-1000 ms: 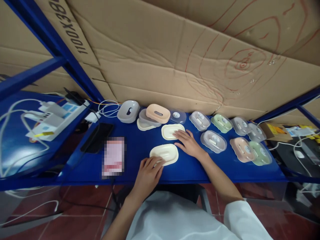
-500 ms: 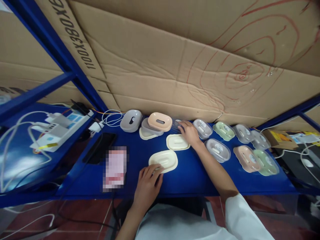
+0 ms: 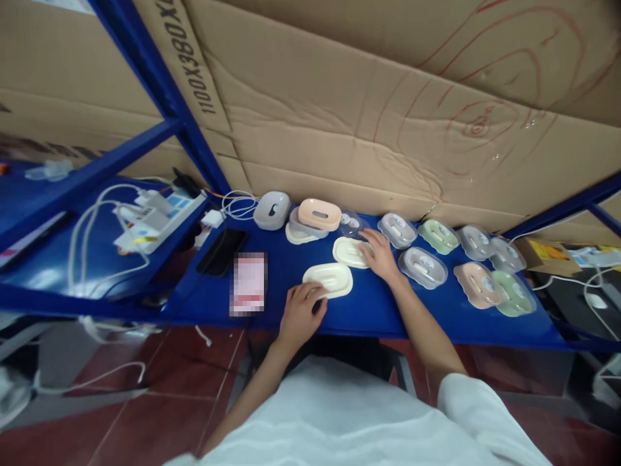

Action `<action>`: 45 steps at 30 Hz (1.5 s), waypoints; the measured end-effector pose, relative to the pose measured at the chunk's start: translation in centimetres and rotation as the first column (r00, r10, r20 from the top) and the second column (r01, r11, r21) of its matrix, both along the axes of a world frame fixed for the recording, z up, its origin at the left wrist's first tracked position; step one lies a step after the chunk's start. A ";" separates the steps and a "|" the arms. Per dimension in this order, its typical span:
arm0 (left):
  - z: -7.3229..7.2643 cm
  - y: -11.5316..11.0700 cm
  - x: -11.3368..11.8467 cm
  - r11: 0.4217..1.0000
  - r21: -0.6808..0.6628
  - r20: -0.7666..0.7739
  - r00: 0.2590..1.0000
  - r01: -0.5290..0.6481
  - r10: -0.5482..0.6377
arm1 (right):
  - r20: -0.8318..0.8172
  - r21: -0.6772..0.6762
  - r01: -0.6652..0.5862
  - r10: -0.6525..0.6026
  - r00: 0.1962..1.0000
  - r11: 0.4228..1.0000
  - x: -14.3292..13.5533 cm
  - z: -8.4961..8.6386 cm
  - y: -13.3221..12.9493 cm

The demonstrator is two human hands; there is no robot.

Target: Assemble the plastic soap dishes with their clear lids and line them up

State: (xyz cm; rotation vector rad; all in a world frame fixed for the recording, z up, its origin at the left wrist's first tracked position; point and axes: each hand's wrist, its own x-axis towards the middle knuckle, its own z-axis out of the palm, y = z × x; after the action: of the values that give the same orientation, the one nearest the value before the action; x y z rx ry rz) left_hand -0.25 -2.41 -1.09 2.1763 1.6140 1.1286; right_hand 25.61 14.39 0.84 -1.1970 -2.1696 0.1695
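Two cream oval plastic pieces lie on the blue table in front of me. The nearer one is a shallow soap dish [image 3: 334, 278] with a recessed middle. My left hand [image 3: 305, 310] rests its fingertips on that dish's near left edge, thumb spread away. Slightly behind and to the right is the other cream piece [image 3: 348, 254], flatter, with a raised bar. My right hand [image 3: 381, 254] reaches over its right end, fingers stretched out and touching its edge. Just beyond those fingers sits a clear plastic cover [image 3: 350, 224] with round pale spots.
At the back left stand a grey box with a slot [image 3: 272, 211] and a peach slotted lid [image 3: 320, 214] stacked over other pieces. Several clear-covered soap boxes [image 3: 423, 266] fill the right side. A black phone [image 3: 222, 252], a blurred pink packet [image 3: 248, 285] and a power strip [image 3: 162, 223] lie left.
My right hand has drawn back from the clear cover to the flatter cream piece. My left hand stays at the soap dish. The view has shifted.
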 end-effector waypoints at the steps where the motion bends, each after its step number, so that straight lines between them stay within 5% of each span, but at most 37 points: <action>1: -0.2 0.0 0.0 1.000 -0.005 0.009 1.000 -0.005 0.005 | -0.020 0.019 -0.011 0.011 1.000 1.000 0.1 0.1 0.0; 9: -1.2 -0.2 -0.2 0.997 0.064 0.139 0.990 -0.047 0.038 | -0.246 0.154 0.071 -0.031 0.969 0.986 1.1 0.4 -3.0; 12: -0.3 -1.5 -1.3 0.991 0.110 0.201 0.978 -0.076 0.052 | -0.276 0.154 0.070 -0.025 0.961 0.986 2.3 0.5 -6.9; 16: 0.8 -5.1 -3.1 0.992 0.112 0.223 0.974 -0.060 0.034 | -0.173 -0.007 -0.027 0.025 0.985 1.000 6.8 -0.1 -13.8; 21: 1.7 -9.2 -3.4 0.998 0.019 0.162 0.985 0.054 -0.056 | -0.096 -0.184 0.217 -0.238 0.967 0.959 13.3 -0.8 -21.1; 26: 2.5 -8.9 -3.0 0.991 0.081 0.207 0.975 -0.103 0.084 | -0.115 -0.195 0.365 -0.391 0.913 0.910 13.0 -1.6 -25.2; 32: 3.0 -4.3 -3.2 0.954 0.261 0.225 0.970 -0.146 0.087 | -0.303 -0.060 0.247 -0.253 0.919 0.967 7.5 -2.0 -22.4; 37: 2.5 -0.6 -1.2 0.964 0.215 0.047 0.985 0.154 -0.168 | -0.387 -0.014 0.081 -0.080 0.918 0.997 4.5 -1.1 -16.4; 40: 1.6 -0.1 0.3 0.954 0.127 -0.105 0.960 0.272 -0.259 | -0.283 -0.074 -0.097 0.073 0.956 0.993 3.2 -0.9 -14.8; 45: 0.0 -1.0 0.8 0.997 0.068 -0.125 0.992 0.040 -0.031 | -0.079 -0.135 -0.264 0.255 0.964 0.955 2.3 -1.2 -15.0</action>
State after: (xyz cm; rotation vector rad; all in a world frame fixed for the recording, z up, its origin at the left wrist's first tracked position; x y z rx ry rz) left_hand 0.58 -3.38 -1.06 2.3536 1.6001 1.0748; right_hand 27.96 -0.59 -0.33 -0.9636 -2.2855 0.4767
